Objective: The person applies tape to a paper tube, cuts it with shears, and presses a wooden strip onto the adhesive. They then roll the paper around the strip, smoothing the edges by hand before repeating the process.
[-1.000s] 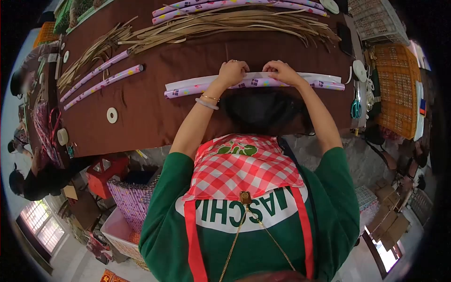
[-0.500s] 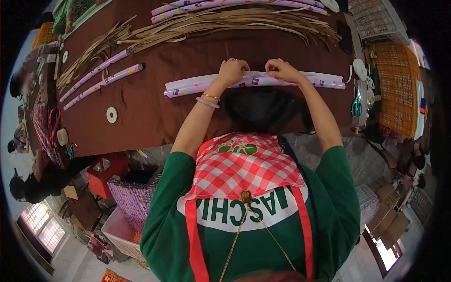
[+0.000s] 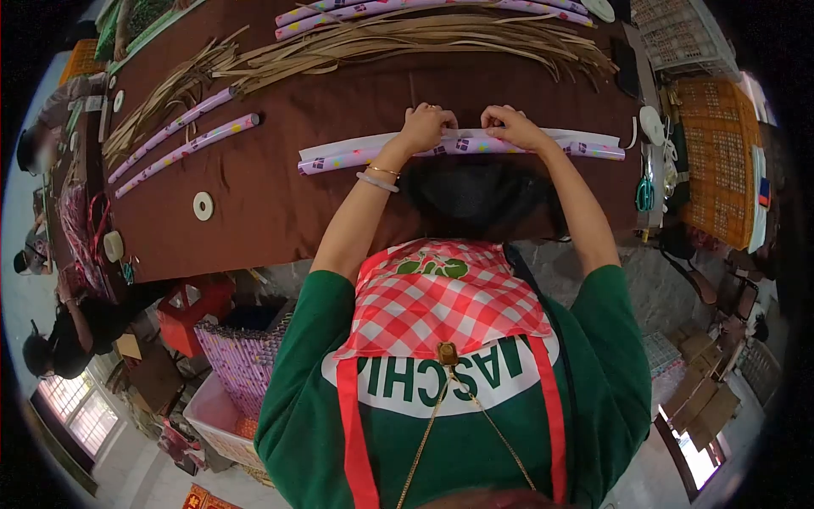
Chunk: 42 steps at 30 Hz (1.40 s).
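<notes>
Across the brown table (image 3: 275, 225), my left hand (image 3: 424, 129) and right hand (image 3: 513, 131) are resting at a purple roll (image 3: 462, 147)

The roll is lying crosswise before me, its white edge (image 3: 471, 133) showing along the far side. Both hands are touching that edge near its middle; they are sitting apart, fingers curling down, and I cannot tell whether they are pinching or only pressing.

To my right, an orange crate (image 3: 716, 161) is standing beside the table, with pale sheets (image 3: 757, 204) against its outer side; its contents are escaping me. Beyond it, a white crate (image 3: 682, 38) is standing. Low on my left, a pink basket (image 3: 222, 441) is holding something orange (image 3: 246, 426), and a purple patterned bundle (image 3: 237, 365) is standing there too (inside or just behind, I cannot tell). A red box (image 3: 188, 327) is sitting near it.

On my green shirt (image 3: 458, 458), a white oval (image 3: 398, 409) is carrying the letters "ASCHI" (image 3: 424, 388), upside down to me; the word's ends are hiding under my apron (image 3: 441, 314). Green leaf-like print (image 3: 432, 267) is decorating the apron's red checks.
</notes>
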Available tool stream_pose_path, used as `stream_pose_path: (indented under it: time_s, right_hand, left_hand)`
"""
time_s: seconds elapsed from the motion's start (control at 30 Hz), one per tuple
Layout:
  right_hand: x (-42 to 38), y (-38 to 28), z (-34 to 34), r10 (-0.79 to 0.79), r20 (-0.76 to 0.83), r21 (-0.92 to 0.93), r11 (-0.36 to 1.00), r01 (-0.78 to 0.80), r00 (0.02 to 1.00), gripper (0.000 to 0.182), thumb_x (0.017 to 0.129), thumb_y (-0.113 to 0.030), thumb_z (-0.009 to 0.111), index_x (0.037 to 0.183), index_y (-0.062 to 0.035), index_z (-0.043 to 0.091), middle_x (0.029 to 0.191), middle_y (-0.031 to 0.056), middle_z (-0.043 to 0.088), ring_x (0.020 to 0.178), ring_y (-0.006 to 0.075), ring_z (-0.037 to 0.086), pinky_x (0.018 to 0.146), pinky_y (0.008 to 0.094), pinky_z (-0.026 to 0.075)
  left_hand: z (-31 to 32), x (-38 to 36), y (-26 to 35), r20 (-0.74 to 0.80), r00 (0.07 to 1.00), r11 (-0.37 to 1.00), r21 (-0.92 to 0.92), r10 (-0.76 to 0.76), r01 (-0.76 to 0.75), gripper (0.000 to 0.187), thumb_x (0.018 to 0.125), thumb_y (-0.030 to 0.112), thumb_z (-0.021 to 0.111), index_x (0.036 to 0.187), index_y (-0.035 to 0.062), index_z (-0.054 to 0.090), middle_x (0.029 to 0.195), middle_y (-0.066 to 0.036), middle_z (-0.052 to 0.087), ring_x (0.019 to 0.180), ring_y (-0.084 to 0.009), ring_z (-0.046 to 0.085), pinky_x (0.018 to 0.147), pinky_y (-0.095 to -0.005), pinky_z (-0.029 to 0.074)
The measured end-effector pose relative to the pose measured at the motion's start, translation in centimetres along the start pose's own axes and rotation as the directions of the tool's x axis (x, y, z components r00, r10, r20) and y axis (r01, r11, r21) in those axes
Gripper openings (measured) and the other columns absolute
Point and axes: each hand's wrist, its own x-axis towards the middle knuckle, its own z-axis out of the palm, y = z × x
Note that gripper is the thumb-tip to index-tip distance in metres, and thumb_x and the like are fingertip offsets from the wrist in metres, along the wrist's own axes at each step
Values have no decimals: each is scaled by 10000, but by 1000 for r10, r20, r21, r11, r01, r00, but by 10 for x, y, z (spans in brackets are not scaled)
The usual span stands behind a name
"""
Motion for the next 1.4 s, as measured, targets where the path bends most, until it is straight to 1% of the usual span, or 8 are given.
stream_pose_path:
  time_s: [0.5, 0.6, 0.67, 0.77, 0.97, 1.03, 1.17, 1.4]
  right_hand:
    - [-1, -4, 2, 3, 15, -89, 996, -2, 1000, 113, 757, -127, 601, 846, -154, 537, 797, -18, 537, 873, 173, 475, 835, 346, 279]
    - [-2, -9, -2, 11, 22, -82, 997, -10, 1000, 102, 765, -139, 597, 850, -149, 541, 801, -16, 537, 868, 166, 474, 820, 334, 287]
    - [-4, -17, -8, 127, 90, -23, 992, -125, 988, 141, 772, -139, 597, 909, -135, 564, 817, 4, 542, 866, 167, 484, 816, 340, 335]
    - [-5, -16, -14, 72, 109, 57, 995, -79, 991, 252, 739, -118, 622, 983, -93, 569, 856, 62, 542, 857, 165, 492, 793, 304, 414]
    - [-6, -11, -33, 62, 241, 97, 991, -88, 969, 398, 699, -131, 675, 1076, -85, 556, 936, 75, 568, 912, 182, 514, 831, 302, 409]
    - [-8, -3, -39, 51, 227, 19, 998, -56, 973, 468, 678, -129, 715, 1113, -99, 545, 1005, 73, 571, 912, 194, 535, 819, 329, 438]
    - [-27, 15, -55, 77, 176, -15, 997, -75, 981, 417, 666, -48, 663, 1067, -55, 550, 933, 67, 569, 883, 176, 532, 800, 293, 433]
    - [-50, 44, -60, 187, 45, 148, 970, -192, 981, 313, 713, -24, 589, 1024, -42, 561, 906, 58, 562, 863, 148, 527, 775, 276, 438]
  left_hand:
    - [-10, 1, 3, 117, 993, 1000, 21, -17, 15, 192, 768, 143, 542, 950, 197, 574, 971, -23, 557, 994, -260, 461, 796, -446, 327]
    - [-7, 0, 2, 103, 994, 1000, 0, -21, 21, 183, 756, 137, 554, 923, 201, 592, 967, -16, 564, 1004, -252, 460, 809, -454, 327]
    - [-6, 1, 1, 91, 995, 999, -25, -27, 30, 174, 746, 134, 564, 897, 209, 607, 972, -12, 568, 1019, -248, 456, 825, -466, 327]
    - [-6, 1, 2, 87, 995, 998, -29, -44, 46, 162, 745, 130, 568, 890, 185, 616, 961, -14, 575, 1017, -245, 458, 836, -467, 317]
    - [-1, 3, 2, 78, 995, 997, -41, -67, 70, 150, 752, 124, 570, 886, 167, 621, 949, -26, 578, 992, -250, 466, 835, -457, 307]
    - [-2, 2, 1, 67, 996, 998, -34, -51, 54, 149, 753, 122, 566, 885, 163, 620, 947, -28, 578, 991, -252, 466, 830, -460, 310]
    - [-2, -1, 0, 46, 998, 999, -33, -39, 41, 173, 747, 90, 530, 885, 150, 615, 937, -36, 581, 992, -259, 469, 816, -471, 317]
    - [0, -7, 2, -109, 993, 995, -95, -40, 29, 251, 720, 50, 515, 956, 121, 567, 884, -21, 597, 915, -239, 521, 796, -430, 335]
